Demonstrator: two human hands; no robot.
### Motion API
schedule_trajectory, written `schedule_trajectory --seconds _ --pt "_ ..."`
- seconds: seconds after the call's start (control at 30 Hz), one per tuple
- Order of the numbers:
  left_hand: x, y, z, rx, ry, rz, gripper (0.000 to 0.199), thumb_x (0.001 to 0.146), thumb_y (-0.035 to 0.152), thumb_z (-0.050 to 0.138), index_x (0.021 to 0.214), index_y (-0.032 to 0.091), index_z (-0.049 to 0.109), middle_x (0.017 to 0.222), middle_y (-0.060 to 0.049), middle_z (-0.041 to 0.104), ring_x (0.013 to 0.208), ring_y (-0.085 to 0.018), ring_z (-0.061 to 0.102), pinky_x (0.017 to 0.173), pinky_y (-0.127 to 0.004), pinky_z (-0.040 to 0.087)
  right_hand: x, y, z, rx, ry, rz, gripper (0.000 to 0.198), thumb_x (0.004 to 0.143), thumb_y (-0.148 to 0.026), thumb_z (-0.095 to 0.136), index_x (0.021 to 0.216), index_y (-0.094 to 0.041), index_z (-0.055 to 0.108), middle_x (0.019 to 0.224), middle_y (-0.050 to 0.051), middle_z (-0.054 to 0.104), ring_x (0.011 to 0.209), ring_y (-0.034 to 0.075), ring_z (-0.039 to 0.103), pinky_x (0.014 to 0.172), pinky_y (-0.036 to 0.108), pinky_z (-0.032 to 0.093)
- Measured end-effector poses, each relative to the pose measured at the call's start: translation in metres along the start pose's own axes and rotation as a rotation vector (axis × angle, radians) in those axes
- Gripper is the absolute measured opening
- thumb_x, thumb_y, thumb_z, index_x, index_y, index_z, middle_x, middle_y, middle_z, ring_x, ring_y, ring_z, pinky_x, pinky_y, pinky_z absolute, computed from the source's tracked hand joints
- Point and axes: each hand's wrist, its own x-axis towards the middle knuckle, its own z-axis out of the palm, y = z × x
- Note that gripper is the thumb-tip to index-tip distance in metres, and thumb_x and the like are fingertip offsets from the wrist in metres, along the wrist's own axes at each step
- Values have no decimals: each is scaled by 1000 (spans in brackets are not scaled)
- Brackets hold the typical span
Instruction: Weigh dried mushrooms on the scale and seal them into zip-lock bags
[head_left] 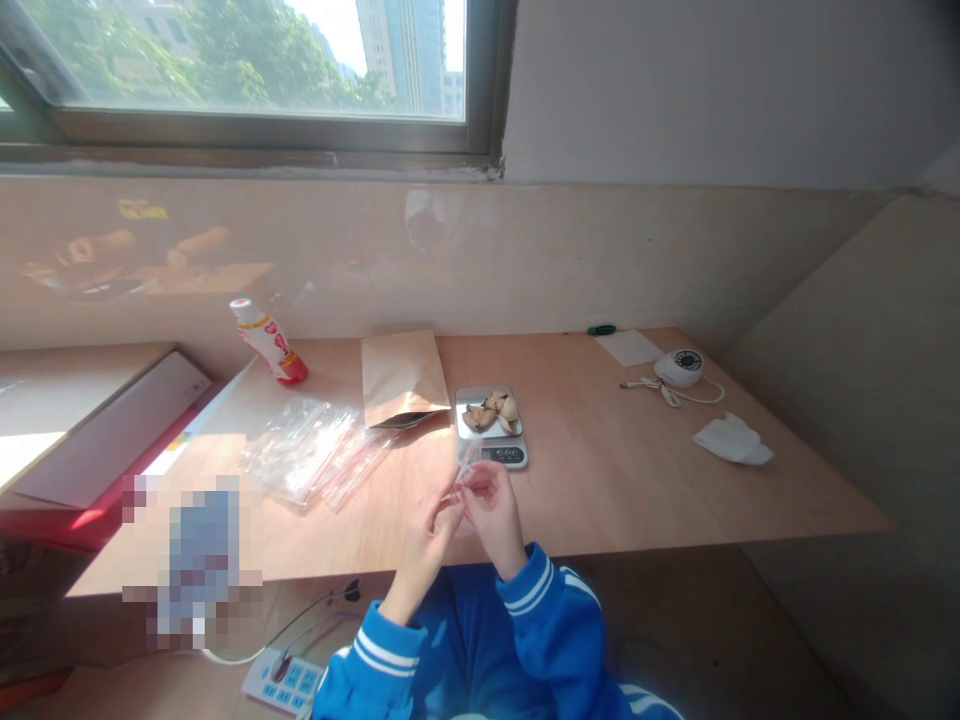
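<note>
Both of my hands are close together above the front of the table. Fingers of my left hand (pixel 436 520) and my right hand (pixel 491 495) pinch a small clear plastic bag (pixel 469 454) between them, partly hidden by the fingers. Just beyond my fingertips stands a kitchen scale (pixel 524 452), its lower edge partly covered by the bag. Several tan, dark-edged pieces (pixel 491 411) that look like dried mushrooms lie on its plate. Left of the scale, a brown paper pouch (pixel 401 375) lies with its dark opening towards me.
Clear plastic zip bags (pixel 300 455) lie spread on the left. A red-and-white bottle (pixel 270 342) stands behind them. At the right are a white round device (pixel 678 368) with a cable, a white crumpled cloth or tissue (pixel 731 440) and a paper sheet (pixel 628 347). A power strip (pixel 281 682) sits below the table.
</note>
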Motion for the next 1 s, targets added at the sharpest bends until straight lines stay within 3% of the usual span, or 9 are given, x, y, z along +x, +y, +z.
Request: schedule_trajectory --seconds 0.1,0.23,0.33,0.4,0.5,0.6,0.73,0.87,1.0 --pt "9 -7 -3 55 50 5 36 81 41 58 110 20 66 111 -8 68 99 -23 64 85 -35 52 2 -2 -4 10 1 -20 23 79 -23 61 100 -25 52 82 0 60 76 15 60 73 31 53" --pt "20 -5 -2 18 283 33 29 79 40 62 97 19 69 99 -7 72 96 -22 65 85 -33 51 9 -3 -15 -83 69 -51 20 79 -26 62 97 -22 55 83 1 59 77 15 59 73 31 51" --pt "36 -3 0 -99 463 64 27 76 39 66 92 17 68 91 -7 72 89 -20 66 80 -31 51 27 -2 -38 -132 175 -42 20 79 -30 62 95 -19 57 86 3 60 78 16 58 75 32 50" --pt "49 -6 2 -118 537 131 30 75 38 67 96 16 67 90 -7 70 84 -18 66 79 -31 51 46 0 -55 -188 255 -45 23 81 -36 58 95 -18 57 93 6 61 83 18 59 77 35 49" --pt "62 -14 5 -139 624 249 44 78 38 65 116 17 59 91 -6 66 83 -15 63 80 -30 50 77 1 -75 -452 241 -159 29 83 -38 54 104 -18 57 106 10 59 99 23 55 88 40 45" --pt "66 -22 8 -83 663 292 57 81 40 61 131 18 48 91 -5 62 83 -14 61 81 -28 49 101 4 -81 -777 133 -287 41 80 -36 57 116 -18 54 118 13 56 112 27 48 97 44 37" --pt "63 -30 8 189 671 346 41 83 44 56 113 17 63 83 -5 59 75 -15 56 73 -30 47 116 13 -77 -1022 44 -256 47 76 -33 60 120 -18 53 118 13 59 112 30 48 94 46 37" --pt "61 -35 5 368 704 446 29 87 41 51 92 18 68 79 -5 56 79 -18 55 76 -34 47 115 17 -75 -1060 117 -227 45 76 -33 60 119 -20 54 112 12 63 107 31 50 92 48 36" --pt "59 -33 5 447 725 484 26 88 38 50 85 17 66 101 -10 58 106 -23 54 93 -42 41 106 1 -71 -909 241 -266 44 76 -36 62 116 -19 54 113 12 62 105 30 51 92 49 36"
